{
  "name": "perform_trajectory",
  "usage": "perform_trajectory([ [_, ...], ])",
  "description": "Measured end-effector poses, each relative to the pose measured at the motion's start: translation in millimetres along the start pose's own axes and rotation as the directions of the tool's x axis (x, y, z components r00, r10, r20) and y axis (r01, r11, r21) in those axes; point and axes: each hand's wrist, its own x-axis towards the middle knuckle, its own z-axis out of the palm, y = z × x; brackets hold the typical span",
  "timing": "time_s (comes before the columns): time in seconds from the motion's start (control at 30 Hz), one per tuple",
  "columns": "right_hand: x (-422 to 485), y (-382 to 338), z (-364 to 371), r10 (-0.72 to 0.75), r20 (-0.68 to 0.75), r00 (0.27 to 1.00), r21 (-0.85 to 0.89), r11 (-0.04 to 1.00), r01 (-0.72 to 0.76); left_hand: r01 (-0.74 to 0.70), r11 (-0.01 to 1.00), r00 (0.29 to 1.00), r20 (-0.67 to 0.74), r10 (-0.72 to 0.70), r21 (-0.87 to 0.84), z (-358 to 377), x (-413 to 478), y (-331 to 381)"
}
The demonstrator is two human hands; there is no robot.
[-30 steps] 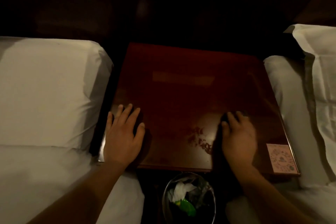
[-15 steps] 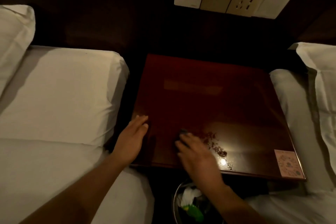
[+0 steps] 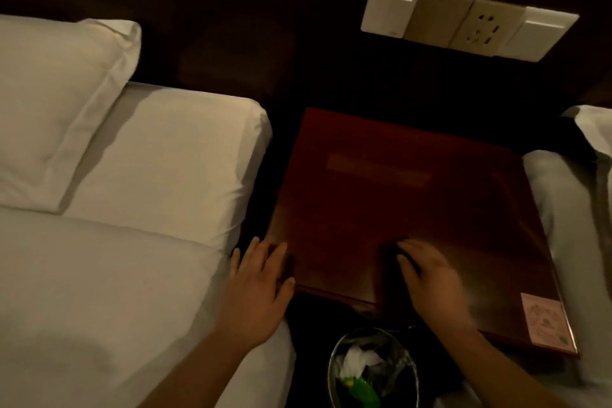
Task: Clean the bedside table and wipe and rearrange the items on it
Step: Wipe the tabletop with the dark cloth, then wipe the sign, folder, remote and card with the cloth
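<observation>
A white bed [image 3: 132,242] fills the left side. Beside it stands the dark red table [image 3: 397,202], its top glossy. The left hand [image 3: 258,288] lies flat on the table's near left corner, fingers straight and spread, holding nothing. The right hand [image 3: 433,281] rests palm down near the front edge, blurred; I cannot tell whether its fingers grip anything. A waste bin [image 3: 334,358] sits below, and a pink sticker [image 3: 543,321] marks the table's near right corner.
</observation>
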Motion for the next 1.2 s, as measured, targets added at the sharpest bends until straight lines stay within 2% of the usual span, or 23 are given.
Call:
perform_trajectory([
  [0.07,8.7,-36.1,7.2,-0.093,0.077,0.993,0.110,0.990,0.084,0.083,0.996,0.996,-0.046,-0.082,0.032,-14.0,-8.6,-2.7],
  [0.2,18.0,-102.2,13.2,-0.183,0.177,0.967,0.304,0.945,0.123,0.165,0.985,0.979,-0.130,-0.156,0.057,-41.7,-29.4,-10.8],
  [0.4,13.2,-187.0,6.8,-0.347,0.269,0.898,0.450,0.870,0.201,0.322,0.945,0.916,-0.237,-0.325,-0.050,-77.0,-81.3,-21.4],
  [0.53,-5.1,-240.7,11.3,-0.459,0.353,0.815,0.546,0.809,0.219,0.453,0.876,0.823,-0.299,-0.482,-0.167,-90.8,-128.9,-32.8],
  [0.63,-34.3,-282.0,20.8,-0.524,0.442,0.728,0.641,0.752,0.152,0.533,0.795,0.724,-0.330,-0.606,-0.289,-97.8,-174.5,-44.1],
  [0.77,-85.4,-335.9,41.0,-0.586,0.528,0.615,0.684,0.722,0.102,0.617,0.705,0.608,-0.358,-0.709,-0.349,-107.9,-247.3,-70.3],
  [1.0,-192.4,-411.9,83.8,-0.704,0.578,0.412,0.707,0.685,0.178,0.733,0.563,0.450,-0.348,-0.822,-0.381,-102.0,-382.6,-127.3],
  [1.2,-283.2,-466.2,113.3,-0.707,0.621,0.339,0.684,0.700,0.206,0.744,0.497,0.372,-0.342,-0.863,-0.446,-97.1,-474.0,-161.3],
])
